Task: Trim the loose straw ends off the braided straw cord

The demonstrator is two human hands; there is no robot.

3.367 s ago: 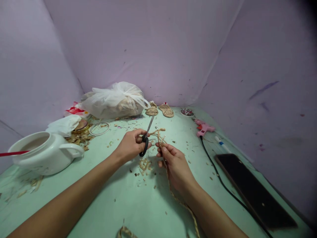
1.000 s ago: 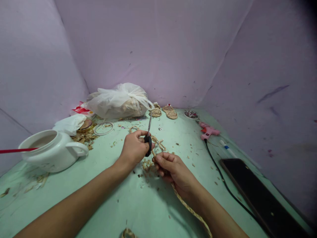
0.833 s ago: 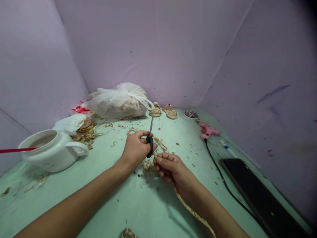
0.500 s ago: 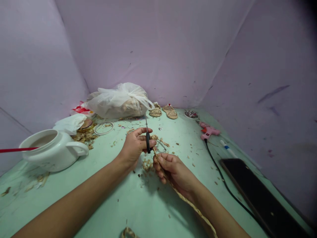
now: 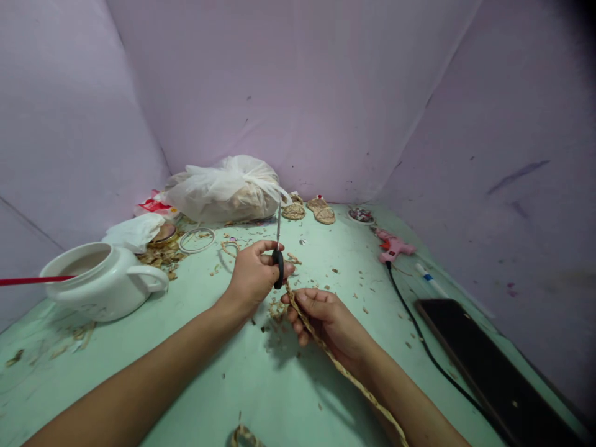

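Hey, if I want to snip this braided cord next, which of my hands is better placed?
Probably your left hand: it holds the black-handled scissors, close to the braided cord. Your right hand seems better suited to steadying, since it's gripping that cord.

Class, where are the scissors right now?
In the head view, the scissors are near the centre, held in the left hand, just beyond the right hand.
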